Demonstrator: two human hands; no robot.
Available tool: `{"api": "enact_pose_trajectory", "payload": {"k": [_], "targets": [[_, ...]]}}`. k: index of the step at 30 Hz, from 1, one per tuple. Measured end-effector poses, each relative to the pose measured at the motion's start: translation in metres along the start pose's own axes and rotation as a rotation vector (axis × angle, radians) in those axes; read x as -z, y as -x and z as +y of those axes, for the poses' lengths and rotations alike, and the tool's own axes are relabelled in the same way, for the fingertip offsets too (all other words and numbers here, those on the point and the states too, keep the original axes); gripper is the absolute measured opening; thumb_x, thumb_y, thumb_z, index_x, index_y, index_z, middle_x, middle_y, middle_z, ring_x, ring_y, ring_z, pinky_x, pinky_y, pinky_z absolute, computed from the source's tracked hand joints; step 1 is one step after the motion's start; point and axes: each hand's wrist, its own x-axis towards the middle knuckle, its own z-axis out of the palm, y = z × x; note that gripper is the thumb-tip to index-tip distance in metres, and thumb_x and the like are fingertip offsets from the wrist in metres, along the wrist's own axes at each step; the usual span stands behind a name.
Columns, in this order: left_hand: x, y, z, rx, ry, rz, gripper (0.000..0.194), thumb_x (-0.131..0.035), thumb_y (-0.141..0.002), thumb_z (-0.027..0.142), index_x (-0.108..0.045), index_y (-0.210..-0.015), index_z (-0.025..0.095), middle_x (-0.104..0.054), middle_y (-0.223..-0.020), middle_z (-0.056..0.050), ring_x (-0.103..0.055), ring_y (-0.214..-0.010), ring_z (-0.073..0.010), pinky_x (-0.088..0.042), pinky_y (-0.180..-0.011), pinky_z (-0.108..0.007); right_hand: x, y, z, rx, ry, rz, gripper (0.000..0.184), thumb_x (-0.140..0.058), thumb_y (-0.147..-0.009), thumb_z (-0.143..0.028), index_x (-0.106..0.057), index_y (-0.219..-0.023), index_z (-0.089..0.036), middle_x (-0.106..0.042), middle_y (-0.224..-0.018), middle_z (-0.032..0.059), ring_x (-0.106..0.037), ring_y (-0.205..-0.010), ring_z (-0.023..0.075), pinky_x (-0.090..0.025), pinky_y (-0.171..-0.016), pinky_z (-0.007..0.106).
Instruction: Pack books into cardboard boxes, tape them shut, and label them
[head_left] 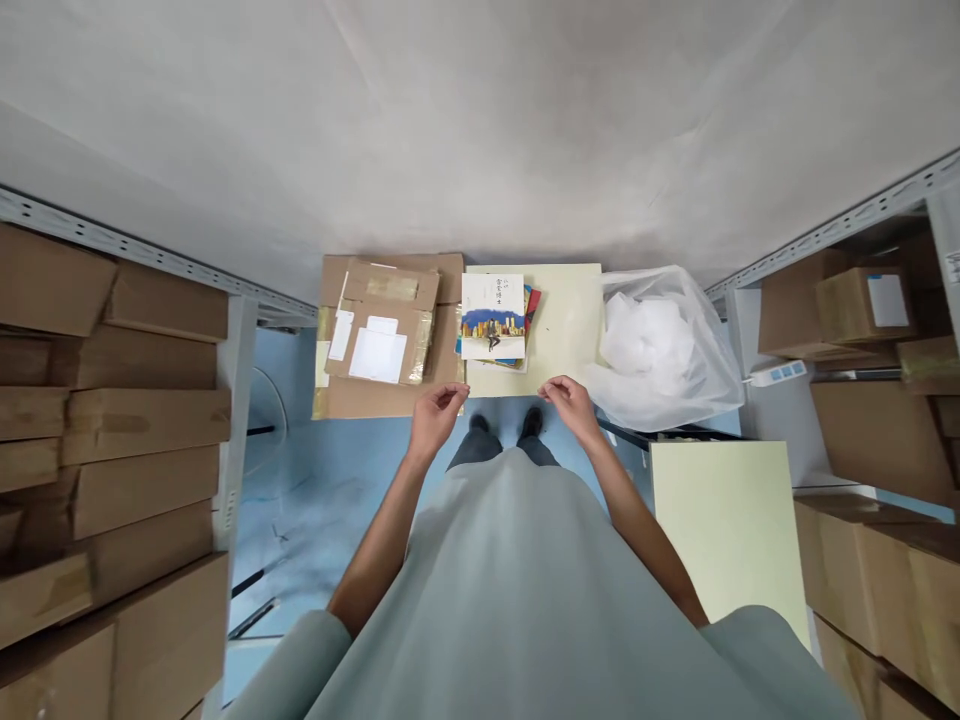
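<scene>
A pale yellow table (566,330) is standing against a smooth grey-white wall (480,130), above a glossy blue floor (300,510). Metal shelving with perforated rails is flanking the space, holding stacked brown boxes on the left (150,425) and more boxes on the right (881,440), where a white power strip (778,374) is also showing. A second pale yellow panel (727,530) is extending at the lower right. On the table's left side, broad flat cardboard (375,402) is lying beneath a smaller cardboard piece (411,320) bearing shiny tape and white labels. A thin rectangular book (493,317) with a white and blue cover is topping a slightly fanned stack near the table's middle, just right of the cardboard; a red corner (533,303) is peeking out below it. At the right end, a crinkled translucent plastic bag (712,370) is bulging around soft white material (649,335). The left hand (439,412) and right hand (568,402) are hovering around the table's front edge, fingers curling narrowly; whether the fingertips are meeting or touching the edge, I cannot tell.
</scene>
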Motion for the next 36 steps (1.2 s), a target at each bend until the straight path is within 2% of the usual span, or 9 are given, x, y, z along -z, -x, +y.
{"api": "enact_pose_trajectory", "payload": {"k": [4,10,13,16,19,24,28,32,36], "targets": [[0.01,-0.059,-0.018,0.021,-0.074,-0.044,0.03,-0.074,-0.086,0.04,-0.086,-0.101,0.017,-0.088,-0.111,-0.014,-0.081,-0.112,-0.0313,-0.063,-0.107,-0.043,-0.025,-0.049,0.014,-0.079,0.216,-0.005,0.023,-0.067,-0.097,-0.048,-0.072,-0.098,-0.025,-0.086,-0.104,0.0085,-0.084,-0.105,0.0265,-0.065,-0.103,0.042],[-0.001,-0.146,-0.029,0.129,-0.276,-0.068,0.039,-0.067,-0.083,0.019,-0.084,-0.119,0.015,-0.084,-0.134,-0.019,-0.079,-0.125,-0.0356,-0.057,-0.117,-0.047,-0.061,-0.11,0.012,-0.234,0.578,0.085,0.039,-0.068,-0.102,-0.034,-0.073,-0.138,-0.02,-0.076,-0.151,0.0161,-0.076,-0.137,0.0286,-0.057,-0.119,0.041],[-0.012,-0.169,-0.033,0.162,-0.284,-0.115,0.041,-0.07,-0.08,0.015,-0.083,-0.119,0.012,-0.083,-0.135,-0.021,-0.078,-0.127,-0.0389,-0.055,-0.119,-0.048,-0.076,-0.131,0.011,-0.318,0.645,0.147,0.047,-0.069,-0.102,-0.032,-0.07,-0.147,-0.018,-0.076,-0.15,0.0179,-0.071,-0.144,0.033,-0.054,-0.124,0.044],[-0.019,-0.177,-0.039,0.177,-0.259,-0.149,0.041,-0.074,-0.079,0.015,-0.081,-0.12,0.012,-0.081,-0.138,-0.023,-0.076,-0.131,-0.0388,-0.053,-0.12,-0.047,-0.088,-0.138,0.011,-0.383,0.696,0.209,0.042,-0.066,-0.103,-0.028,-0.071,-0.143,-0.014,-0.079,-0.141,0.0217,-0.072,-0.142,0.0371,-0.053,-0.124,0.046],[-0.022,-0.179,-0.045,0.192,-0.194,-0.175,0.042,-0.081,-0.08,0.022,-0.079,-0.121,0.013,-0.082,-0.132,-0.022,-0.078,-0.125,-0.0351,-0.056,-0.113,-0.043,-0.095,-0.134,0.008,-0.392,0.713,0.275,0.032,-0.067,-0.102,-0.025,-0.074,-0.131,-0.014,-0.08,-0.134,0.0253,-0.072,-0.14,0.039,-0.052,-0.124,0.048],[-0.013,-0.181,-0.048,0.247,-0.038,-0.256,0.044,-0.091,-0.078,0.047,-0.075,-0.105,0.016,-0.079,-0.086,-0.007,-0.075,-0.071,-0.023,-0.058,-0.076,-0.035,-0.093,-0.122,-0.01,-0.32,0.633,0.342,0.01,-0.076,-0.094,-0.028,-0.075,-0.102,-0.024,-0.084,-0.108,0.0144,-0.079,-0.119,0.0327,-0.058,-0.115,0.046],[0.002,-0.178,-0.04,0.236,0.094,-0.347,0.049,-0.092,-0.073,0.062,-0.07,-0.086,0.021,-0.062,-0.061,0.004,-0.056,-0.055,-0.015,-0.047,-0.064,-0.031,-0.085,-0.102,-0.032,-0.219,0.498,0.358,0.022,-0.078,-0.089,-0.043,-0.075,-0.101,-0.024,-0.083,-0.096,0.0058,-0.08,-0.096,0.0257,-0.064,-0.098,0.041],[0.008,-0.169,-0.025,0.199,0.19,-0.431,0.067,-0.09,-0.066,0.08,-0.072,-0.091,0.02,-0.069,-0.075,0.001,-0.059,-0.067,-0.015,-0.047,-0.068,-0.029,-0.081,-0.067,-0.053,-0.032,0.274,0.381,0.046,-0.081,-0.081,-0.065,-0.075,-0.1,-0.024,-0.08,-0.092,0.0045,-0.075,-0.085,0.0228,-0.064,-0.088,0.039],[-0.001,-0.162,-0.003,0.227,0.317,-0.548,0.079,-0.09,-0.061,0.088,-0.075,-0.1,0.02,-0.08,-0.098,-0.007,-0.072,-0.091,-0.021,-0.054,-0.081,-0.03,-0.081,-0.023,-0.068,0.02,0.19,0.458,0.054,-0.084,-0.078,-0.072,-0.075,-0.1,-0.024,-0.077,-0.091,0.0049,-0.073,-0.085,0.0229,-0.064,-0.088,0.04]]}}
